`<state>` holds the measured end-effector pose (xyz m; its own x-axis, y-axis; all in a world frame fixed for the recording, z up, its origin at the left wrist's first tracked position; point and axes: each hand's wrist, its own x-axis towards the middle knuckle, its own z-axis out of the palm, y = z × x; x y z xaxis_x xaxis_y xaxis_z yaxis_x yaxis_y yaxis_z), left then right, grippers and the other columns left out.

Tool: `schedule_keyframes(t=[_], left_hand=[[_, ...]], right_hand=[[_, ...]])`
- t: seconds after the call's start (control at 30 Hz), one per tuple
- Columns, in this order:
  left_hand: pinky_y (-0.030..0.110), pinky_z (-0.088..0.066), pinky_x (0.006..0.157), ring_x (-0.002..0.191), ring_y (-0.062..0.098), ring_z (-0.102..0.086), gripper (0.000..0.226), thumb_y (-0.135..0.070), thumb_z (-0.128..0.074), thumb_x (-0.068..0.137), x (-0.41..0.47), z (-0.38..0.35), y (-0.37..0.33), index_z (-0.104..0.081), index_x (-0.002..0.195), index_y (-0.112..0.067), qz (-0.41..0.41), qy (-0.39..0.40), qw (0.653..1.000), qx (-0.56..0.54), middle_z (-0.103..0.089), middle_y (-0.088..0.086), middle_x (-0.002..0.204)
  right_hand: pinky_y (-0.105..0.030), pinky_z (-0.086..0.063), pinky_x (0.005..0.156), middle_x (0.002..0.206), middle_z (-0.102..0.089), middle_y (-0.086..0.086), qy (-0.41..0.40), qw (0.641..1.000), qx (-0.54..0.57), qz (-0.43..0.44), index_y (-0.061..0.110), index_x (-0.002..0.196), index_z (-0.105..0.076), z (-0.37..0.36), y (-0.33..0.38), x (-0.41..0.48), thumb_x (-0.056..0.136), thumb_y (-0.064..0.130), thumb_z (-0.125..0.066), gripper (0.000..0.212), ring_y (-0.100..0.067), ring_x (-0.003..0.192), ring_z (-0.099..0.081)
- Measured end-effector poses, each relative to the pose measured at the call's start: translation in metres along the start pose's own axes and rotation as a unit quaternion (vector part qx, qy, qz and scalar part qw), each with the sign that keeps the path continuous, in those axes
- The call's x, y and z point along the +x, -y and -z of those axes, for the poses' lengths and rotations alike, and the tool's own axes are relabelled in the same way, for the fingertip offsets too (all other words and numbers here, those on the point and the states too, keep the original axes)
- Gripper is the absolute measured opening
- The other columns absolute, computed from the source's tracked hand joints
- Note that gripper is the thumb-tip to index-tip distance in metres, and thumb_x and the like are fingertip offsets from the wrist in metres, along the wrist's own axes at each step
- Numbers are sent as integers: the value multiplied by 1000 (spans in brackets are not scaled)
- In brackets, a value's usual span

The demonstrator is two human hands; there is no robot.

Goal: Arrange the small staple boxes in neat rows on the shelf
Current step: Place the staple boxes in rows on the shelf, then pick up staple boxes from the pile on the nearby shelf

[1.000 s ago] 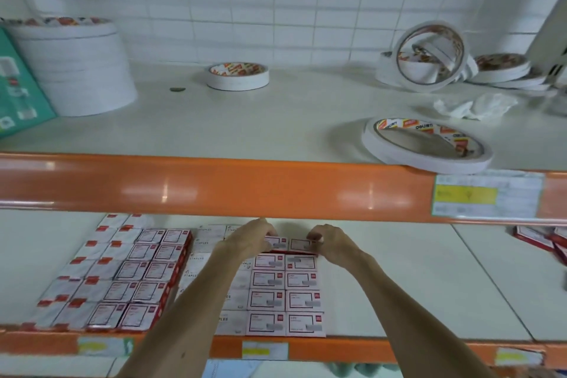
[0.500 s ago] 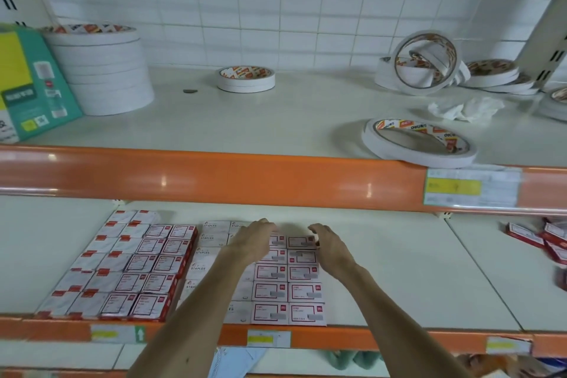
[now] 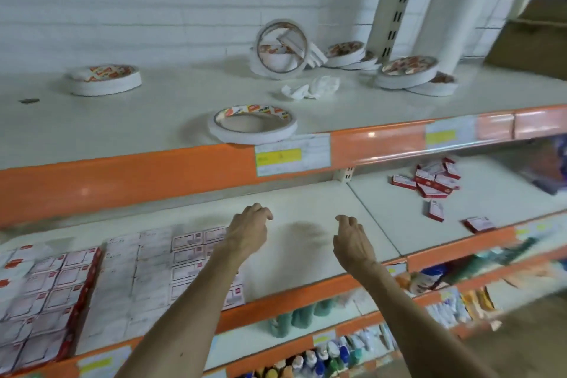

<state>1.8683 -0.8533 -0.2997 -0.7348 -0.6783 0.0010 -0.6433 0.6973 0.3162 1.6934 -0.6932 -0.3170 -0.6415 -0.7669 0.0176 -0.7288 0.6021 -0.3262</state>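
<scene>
Both grips are released and empty. The left hand (image 3: 248, 233) and the right hand (image 3: 352, 244) hang above the pale middle shelf (image 3: 294, 267) with fingers loosely curled, touching nothing. They look poised to fetch more stock from the right.

To the left, the small white-and-red cardboard staple boxes (image 3: 187, 255) lie flat in tight rows from the near lip towards the far back, edges touching. The left forearm crosses over their right column. Well apart on the right is a loose heap of red-and-white staple boxes (image 3: 434, 178), with two strays nearer.

Bare shelf lies between, so nothing blocks the reach there. The glossy orange edge of the upper shelf (image 3: 122, 181) overhangs low, though. On that shelf rest white tape rolls (image 3: 253, 127) and a crumpled white tissue (image 3: 310, 87).
</scene>
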Motion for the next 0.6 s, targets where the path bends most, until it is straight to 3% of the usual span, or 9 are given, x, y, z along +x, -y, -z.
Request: schedule_keyframes(t=[0.23, 0.37, 0.47, 0.6], left_hand=[[37, -38, 102, 124, 20, -46, 39, -6, -42, 93, 30, -58, -201, -57, 125, -20, -127, 63, 990, -2, -50, 0, 132], [40, -44, 98, 116, 25, -53, 32, -11, -51, 91, 11, -84, -309, -64, 119, -18, -196, 91, 976, 6, -57, 6, 124], [41, -46, 96, 112, 25, -56, 29, -15, -56, 90, 5, -91, -332, -66, 117, -18, -185, 73, 980, 15, -59, 6, 120], [40, -46, 95, 114, 27, -55, 31, -10, -48, 92, -1, -86, -291, -64, 117, -15, -98, 53, 994, 22, -58, 8, 122]], right_hand=[[-41, -39, 96, 128, -50, -16, -43, 993, -21, -104, 7, 133, -43, 75, -166, -60, 93, 9, -44, 39, -35, 114, -49], [-36, -44, 75, 108, -59, -16, -77, 986, -11, -148, 12, 121, -54, 107, -256, -99, 96, 10, -41, 28, -30, 90, -55], [-35, -42, 72, 104, -57, -19, -69, 987, 4, -146, 9, 114, -52, 112, -287, -100, 97, 11, -43, 20, -30, 85, -52], [-47, -45, 87, 110, -57, -22, -17, 995, 52, -87, 5, 119, -53, 98, -262, -70, 91, 7, -46, 29, -39, 97, -54]])
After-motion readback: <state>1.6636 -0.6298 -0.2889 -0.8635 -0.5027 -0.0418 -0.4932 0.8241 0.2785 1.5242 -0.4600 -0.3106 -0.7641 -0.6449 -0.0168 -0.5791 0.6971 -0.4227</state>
